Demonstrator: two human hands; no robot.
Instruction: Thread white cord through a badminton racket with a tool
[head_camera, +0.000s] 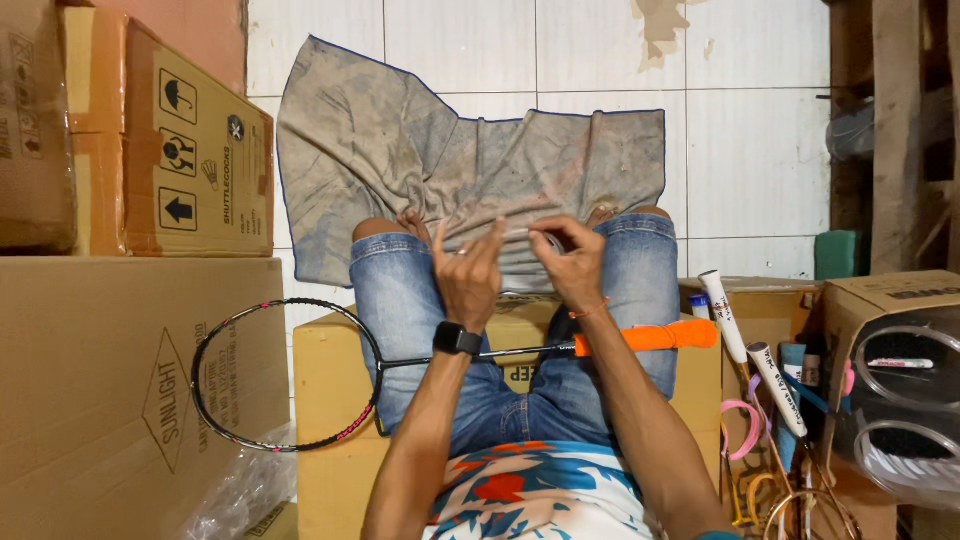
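badminton racket (330, 375) laid across denim-clad lap, orange-wrapped handle (650, 335) pointing right, apparently parked there to free both hands; left hand (468, 272) and right hand (572, 262) raised above knees, fingertips pinched on something thin between them, too small to identify; grey cloth (400, 150) spread on tiled floor beyond

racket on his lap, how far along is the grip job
Done: the racket's handle already shows orange wrap along its visible length. In hand: left hand and right hand pinch something small, too thin to identify. Left: cannot tell; the racket lies untouched across the thighs.
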